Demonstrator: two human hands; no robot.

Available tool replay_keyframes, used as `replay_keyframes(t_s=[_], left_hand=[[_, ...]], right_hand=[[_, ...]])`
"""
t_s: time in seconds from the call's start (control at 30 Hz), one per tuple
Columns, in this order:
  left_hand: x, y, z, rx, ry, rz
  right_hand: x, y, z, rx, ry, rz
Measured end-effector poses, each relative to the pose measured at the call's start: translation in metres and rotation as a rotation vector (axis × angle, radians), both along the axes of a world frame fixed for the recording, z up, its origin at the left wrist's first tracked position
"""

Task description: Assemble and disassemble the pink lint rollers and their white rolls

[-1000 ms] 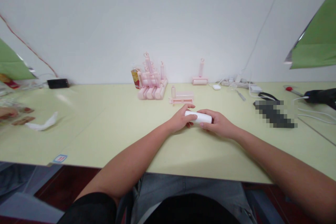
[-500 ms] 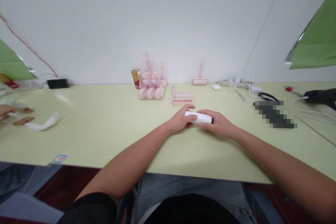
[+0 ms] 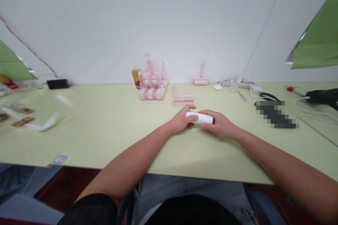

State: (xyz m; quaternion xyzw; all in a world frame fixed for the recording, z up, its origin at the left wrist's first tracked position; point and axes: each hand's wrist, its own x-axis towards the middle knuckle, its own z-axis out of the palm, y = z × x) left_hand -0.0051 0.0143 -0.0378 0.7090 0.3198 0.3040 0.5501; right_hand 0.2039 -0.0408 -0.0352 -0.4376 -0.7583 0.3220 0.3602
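Note:
A white roll (image 3: 200, 117) lies crosswise just above the pale green table (image 3: 111, 130), gripped at both ends. My left hand (image 3: 181, 119) is closed round its left end, thumb on top. My right hand (image 3: 220, 123) is closed round its right end. Just beyond my hands lies a pink roller frame with its handle (image 3: 182, 98), with no roll in it.
A stack of pink lint rollers (image 3: 153, 84) and a small yellow bottle (image 3: 136, 77) stand by the wall. One pink roller (image 3: 201, 77) stands alone to the right. Cables, a power strip (image 3: 237, 84) and a black tool (image 3: 323, 96) lie far right. White scrap (image 3: 43, 124) lies left.
My hands and the white roll have stayed put. At the far left edge, a person's hand that showed by the packets has drawn out of view.

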Motion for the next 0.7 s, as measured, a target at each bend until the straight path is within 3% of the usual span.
replay_keyframes(t_s=[0.7], left_hand=[[-0.0003, 0.0007, -0.0004, 0.033, 0.049, -0.003]], right_hand=[[0.0005, 0.0008, -0.0009, -0.003, -0.003, 0.005]])
